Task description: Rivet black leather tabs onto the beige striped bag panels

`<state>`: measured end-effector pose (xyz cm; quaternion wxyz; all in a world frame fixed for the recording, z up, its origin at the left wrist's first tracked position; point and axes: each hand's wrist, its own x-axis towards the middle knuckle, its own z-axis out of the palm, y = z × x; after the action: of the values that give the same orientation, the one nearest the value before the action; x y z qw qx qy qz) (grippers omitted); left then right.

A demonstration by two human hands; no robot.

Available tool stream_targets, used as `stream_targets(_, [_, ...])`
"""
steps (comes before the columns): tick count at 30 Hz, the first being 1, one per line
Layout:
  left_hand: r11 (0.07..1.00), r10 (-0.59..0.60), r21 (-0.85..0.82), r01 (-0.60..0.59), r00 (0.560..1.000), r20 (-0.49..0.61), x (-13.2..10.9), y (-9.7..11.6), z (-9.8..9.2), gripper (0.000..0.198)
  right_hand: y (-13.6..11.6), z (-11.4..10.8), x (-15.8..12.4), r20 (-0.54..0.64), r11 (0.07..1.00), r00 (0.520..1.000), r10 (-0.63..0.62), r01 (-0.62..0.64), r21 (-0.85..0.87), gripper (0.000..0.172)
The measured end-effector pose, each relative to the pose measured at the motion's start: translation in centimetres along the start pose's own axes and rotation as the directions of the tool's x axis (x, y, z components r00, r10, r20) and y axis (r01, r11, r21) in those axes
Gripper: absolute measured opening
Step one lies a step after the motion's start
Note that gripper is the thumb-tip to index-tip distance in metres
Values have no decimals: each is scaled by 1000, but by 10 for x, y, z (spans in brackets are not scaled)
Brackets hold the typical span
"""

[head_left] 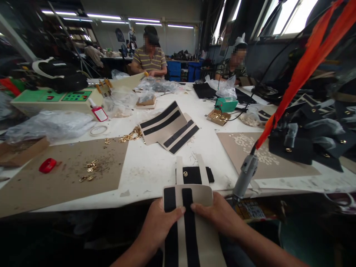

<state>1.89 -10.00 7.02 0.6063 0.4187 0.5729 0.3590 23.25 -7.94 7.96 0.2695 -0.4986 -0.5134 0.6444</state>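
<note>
A beige panel with black stripes (pixel 204 222) hangs over the table's front edge, in both my hands. My left hand (pixel 164 218) grips its left side, thumb lying on the face by a black stripe. On the opposite side my right hand (pixel 215 211) grips it the same way, thumb pointing inward. The fingers behind the panel are hidden. Just past its upper edge lies a black piece (pixel 191 176) with a small gold fitting (pixel 185 173), and two pale strips cross over it. Farther up the table, two similar striped panels (pixel 164 122) overlap.
A grey electric screwdriver (pixel 246 174) hangs on an orange strap (pixel 300 81) at right. Gold hardware (pixel 91 167) and a red tape roll (pixel 48 165) lie on the left board (pixel 111 159). Black pieces (pixel 292 144) pile up at right. Two people sit across the table.
</note>
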Motion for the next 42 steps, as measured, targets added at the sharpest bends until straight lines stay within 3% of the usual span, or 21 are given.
stream_targets(5, [994,-57,-94,59,998,20,21,6,-3,43,2,9,25,-192,978,979,-75,34,-205,33])
stream_targets(11, [969,66,242,-54,997,-39,74,44,-15,30,-23,-7,71,-312,885,934,-172,7,-466,26])
stream_targets(17, [910,111,403,-98,994,-8,108,47,-22,22,-22,-13,102,-341,736,903,-261,-43,-676,23])
stream_targets(21, [897,110,432,-93,994,-15,116,43,-22,20,-20,-13,109,-306,670,910,-281,-43,-741,22])
stream_targets(28, [903,75,425,-63,997,-12,125,44,-23,19,-19,-18,119,-322,621,927,-191,-140,-771,27])
stream_targets(34, [894,82,443,-71,997,-6,129,40,-24,21,-14,-18,123,-299,563,929,-219,-130,-816,25])
stream_targets(39, [813,151,570,-121,989,-5,130,36,-23,22,-15,-14,122,-311,481,920,-240,-165,-861,23])
stream_targets(42, [723,229,680,-122,971,-69,128,31,-22,40,-17,-12,121,-311,450,922,-229,-183,-874,23])
